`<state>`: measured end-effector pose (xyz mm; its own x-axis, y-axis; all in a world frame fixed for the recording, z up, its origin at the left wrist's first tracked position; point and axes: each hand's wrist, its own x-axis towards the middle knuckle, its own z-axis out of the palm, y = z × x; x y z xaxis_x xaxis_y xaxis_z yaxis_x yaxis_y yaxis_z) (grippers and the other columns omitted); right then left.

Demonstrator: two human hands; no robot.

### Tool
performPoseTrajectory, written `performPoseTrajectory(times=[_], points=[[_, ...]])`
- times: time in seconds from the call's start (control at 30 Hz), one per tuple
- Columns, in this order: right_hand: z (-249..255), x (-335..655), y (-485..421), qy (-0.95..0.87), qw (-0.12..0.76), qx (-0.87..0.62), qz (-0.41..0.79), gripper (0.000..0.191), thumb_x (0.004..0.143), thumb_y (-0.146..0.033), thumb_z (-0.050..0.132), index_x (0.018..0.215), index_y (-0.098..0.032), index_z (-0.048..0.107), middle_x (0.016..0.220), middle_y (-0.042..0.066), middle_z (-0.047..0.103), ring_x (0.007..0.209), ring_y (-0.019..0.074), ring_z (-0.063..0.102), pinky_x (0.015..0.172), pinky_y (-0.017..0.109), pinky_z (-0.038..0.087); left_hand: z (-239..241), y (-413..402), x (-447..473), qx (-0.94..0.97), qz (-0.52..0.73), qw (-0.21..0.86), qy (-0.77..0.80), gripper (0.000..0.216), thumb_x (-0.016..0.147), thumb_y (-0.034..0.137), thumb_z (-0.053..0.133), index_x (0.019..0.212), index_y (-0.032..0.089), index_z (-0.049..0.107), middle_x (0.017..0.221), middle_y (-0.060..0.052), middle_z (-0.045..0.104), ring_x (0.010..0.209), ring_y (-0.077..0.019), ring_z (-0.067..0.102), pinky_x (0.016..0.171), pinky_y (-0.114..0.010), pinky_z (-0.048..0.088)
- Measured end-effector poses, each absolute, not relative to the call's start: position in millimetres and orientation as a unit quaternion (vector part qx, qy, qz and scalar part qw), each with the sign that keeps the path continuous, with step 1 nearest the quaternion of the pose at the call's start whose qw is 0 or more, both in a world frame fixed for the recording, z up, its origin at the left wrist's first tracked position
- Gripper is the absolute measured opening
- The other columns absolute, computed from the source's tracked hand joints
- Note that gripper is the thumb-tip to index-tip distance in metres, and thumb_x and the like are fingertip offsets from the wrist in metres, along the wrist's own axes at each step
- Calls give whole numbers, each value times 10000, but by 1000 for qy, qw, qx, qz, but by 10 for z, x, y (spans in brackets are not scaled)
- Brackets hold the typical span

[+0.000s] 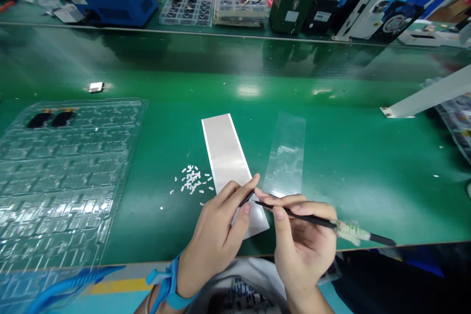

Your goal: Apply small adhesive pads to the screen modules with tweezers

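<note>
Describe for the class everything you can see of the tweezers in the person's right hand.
The tweezers are long, slim and black, tapering to a fine point. The right hand grips them between thumb and fingers, tilted, with the tip reaching toward a small dark item in the left hand. A bunched wrap of translucent greenish film circles them behind the hand, and the black tail end extends past it above the green bench.

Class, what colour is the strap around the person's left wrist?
The strap is bright blue; the head view shows it.
</note>
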<state>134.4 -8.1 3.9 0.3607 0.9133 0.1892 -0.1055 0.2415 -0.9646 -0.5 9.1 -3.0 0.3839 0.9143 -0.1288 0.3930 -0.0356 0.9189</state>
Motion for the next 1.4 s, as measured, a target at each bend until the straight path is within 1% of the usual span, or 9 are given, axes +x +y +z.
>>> performPoseTrajectory(times=[0.27, 0.4, 0.73, 0.93, 1.23, 1.4], points=[[38, 1340, -82, -421, 675, -472, 380, 265, 902, 20, 551, 992, -228, 521, 923, 10, 724, 949, 190, 743, 852, 376, 657, -18, 86, 1, 667, 256, 498, 492, 466, 1048, 256, 346, 1505, 330, 395, 981, -14, 552, 791, -141, 558, 704, -263, 416], [33, 1343, -69, -411, 673, -478, 386, 237, 913, -8, 558, 979, -232, 513, 899, 5, 716, 931, 191, 745, 845, 392, 659, -15, 80, -2, 667, 264, 502, 483, 467, 1046, 270, 355, 1510, 314, 388, 1002, -21, 556, 834, -151, 564, 740, -269, 426], [17, 1343, -55, -423, 674, -472, 380, 259, 902, 20, 553, 982, -224, 517, 915, 11, 718, 944, 182, 741, 849, 358, 653, -25, 74, -6, 664, 255, 500, 494, 463, 1053, 268, 340, 1505, 360, 384, 992, -6, 552, 812, -141, 566, 726, -266, 420], [16, 1350, -73, -430, 674, -471, 374, 267, 903, 21, 545, 1002, -225, 512, 944, 16, 717, 945, 181, 739, 841, 371, 658, -20, 94, 11, 669, 248, 492, 498, 459, 1054, 266, 332, 1503, 348, 390, 973, -6, 557, 794, -140, 565, 710, -264, 417], [-6, 1337, -85, -447, 670, -474, 356, 266, 898, 27, 545, 991, -219, 503, 939, 23, 710, 928, 177, 741, 851, 376, 653, -26, 91, 1, 668, 252, 494, 495, 466, 1047, 262, 341, 1505, 330, 392, 983, -13, 566, 813, -151, 577, 727, -273, 429], [-13, 1333, -83, -453, 667, -474, 353, 251, 901, 16, 548, 984, -217, 507, 916, 21, 708, 928, 184, 741, 849, 400, 656, -22, 84, 8, 666, 261, 499, 489, 475, 1042, 259, 351, 1510, 330, 383, 1011, -19, 574, 859, -161, 586, 748, -282, 436]])
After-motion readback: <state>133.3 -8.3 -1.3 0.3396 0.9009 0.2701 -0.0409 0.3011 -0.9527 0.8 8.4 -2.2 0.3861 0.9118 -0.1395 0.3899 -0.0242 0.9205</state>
